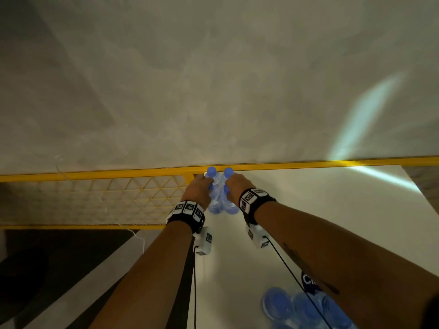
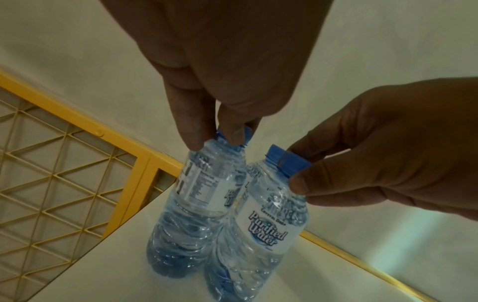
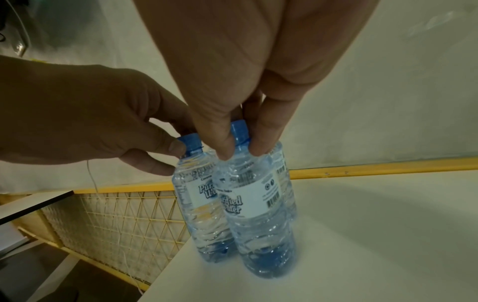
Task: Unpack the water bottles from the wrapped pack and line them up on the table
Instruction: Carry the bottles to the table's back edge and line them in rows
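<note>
dim warm light, pale beam on wall [image 1: 370, 115], soft blur, edge distortion

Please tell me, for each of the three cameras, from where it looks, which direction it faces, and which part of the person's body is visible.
Head: worn on the head, faces forward and down at the white table; both forearms show.
Left wrist: looks along the left hand at the left bottle; right hand enters too.
Right wrist: looks along the right hand at the right bottle.
Shared: both wrist views show both bottles upright, each pinched at its cap.
</note>
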Motion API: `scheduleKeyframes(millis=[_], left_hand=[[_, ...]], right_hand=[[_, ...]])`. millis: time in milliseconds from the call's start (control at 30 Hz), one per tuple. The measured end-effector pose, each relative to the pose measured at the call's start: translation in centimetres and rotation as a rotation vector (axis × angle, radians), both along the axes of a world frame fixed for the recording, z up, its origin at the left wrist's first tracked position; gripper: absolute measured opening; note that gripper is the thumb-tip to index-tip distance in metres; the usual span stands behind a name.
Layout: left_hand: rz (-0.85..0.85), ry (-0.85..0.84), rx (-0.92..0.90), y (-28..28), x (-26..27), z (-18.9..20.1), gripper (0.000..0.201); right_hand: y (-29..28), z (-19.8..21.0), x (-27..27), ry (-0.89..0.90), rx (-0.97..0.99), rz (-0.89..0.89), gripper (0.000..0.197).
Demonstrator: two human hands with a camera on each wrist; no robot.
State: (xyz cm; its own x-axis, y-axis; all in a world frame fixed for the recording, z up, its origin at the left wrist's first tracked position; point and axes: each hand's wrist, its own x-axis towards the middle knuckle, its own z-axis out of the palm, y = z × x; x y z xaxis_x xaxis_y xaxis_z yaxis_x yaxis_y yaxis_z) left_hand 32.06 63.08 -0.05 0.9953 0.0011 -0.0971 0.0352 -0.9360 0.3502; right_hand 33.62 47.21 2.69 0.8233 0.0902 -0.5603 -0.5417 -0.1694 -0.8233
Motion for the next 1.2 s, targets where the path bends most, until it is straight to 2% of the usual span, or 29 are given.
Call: scheduleKeyframes(millis=[67,100,133,233,300,333,367,433,500,600,667,733,800,867,933,1000,1100,1200], left_hand=[[-0.004,-0.008,-0.003,0.2,0.1,-0.2,0.050],[-0.005,-0.009,-0.005,0.2,0.1,-0.3,0.051],[-0.006,-0.011,-0.007,0.2,0.1,-0.4,0.051],[0.005,-0.008,-0.012,0.1,0.0,-0.3,0.051],[0.020,0.002,-0.024,-0.1,-0.3,0.0,0.053],[0.027,0.004,-0.043,-0.2,-0.6,0.2,0.058],[0.038,0.000,-0.073,-0.2,-1.1,0.4,0.063],[0.060,-0.083,-0.121,-0.3,-2.5,0.9,0.072],[0.060,-0.235,-0.134,-0.7,-4.9,1.5,0.069],[-0.056,-0.360,-0.217,-2.3,-10.1,1.9,0.044],[-0.214,-0.277,-0.313,-4.3,-14.2,2.2,0.037],[-0.357,-0.083,-0.364,-6.8,-18.0,2.5,0.039],[-0.452,0.102,-0.347,-9.3,-20.7,2.5,0.044],[-0.526,0.205,-0.306,-11.2,-22.4,2.1,0.048],[-0.558,0.257,-0.251,-12.4,-23.4,1.8,0.048],[-0.543,0.275,-0.213,-13.1,-23.8,1.8,0.047],[-0.531,0.284,-0.174,-14.1,-23.5,2.2,0.038],[-0.545,0.285,-0.076,-14.9,-23.1,2.5,0.027]], right_hand=[[-0.1,-0.9,0.4,-0.063,0.033,0.035,0.055],[-0.2,-1.3,0.6,-0.109,0.011,0.073,0.062],[-0.2,-1.5,0.7,-0.153,-0.043,0.094,0.061],[-0.3,-0.9,0.3,-0.295,-0.263,0.202,0.042],[-0.6,0.4,-0.4,-0.263,-0.439,0.357,0.029],[-1.0,0.9,-0.7,-0.256,-0.475,0.402,0.032],[-1.3,1.1,-0.7,-0.262,-0.552,0.448,0.046],[-2.5,2.4,-1.7,-0.419,-0.737,0.553,0.068],[-4.2,4.1,-4.0,-0.479,-0.758,0.627,0.067],[-8.4,5.9,-9.6,-0.501,-0.684,0.770,0.051],[-11.7,6.5,-14.6,-0.500,-0.643,0.864,0.041],[-14.1,6.6,-19.8,-0.428,-0.643,0.940,0.034],[-15.1,6.2,-24.3,-0.368,-0.682,1.039,0.032],[-15.0,5.6,-27.4,-0.336,-0.760,1.105,0.034],[-14.6,4.8,-29.1,-0.352,-0.825,1.150,0.040],[-14.4,3.7,-30.2,-0.422,-0.891,1.191,0.034],[-14.5,2.7,-31.4,-0.535,-0.983,1.131,0.021],[-14.8,2.0,-31.9,-0.553,-1.015,1.108,0.022]])
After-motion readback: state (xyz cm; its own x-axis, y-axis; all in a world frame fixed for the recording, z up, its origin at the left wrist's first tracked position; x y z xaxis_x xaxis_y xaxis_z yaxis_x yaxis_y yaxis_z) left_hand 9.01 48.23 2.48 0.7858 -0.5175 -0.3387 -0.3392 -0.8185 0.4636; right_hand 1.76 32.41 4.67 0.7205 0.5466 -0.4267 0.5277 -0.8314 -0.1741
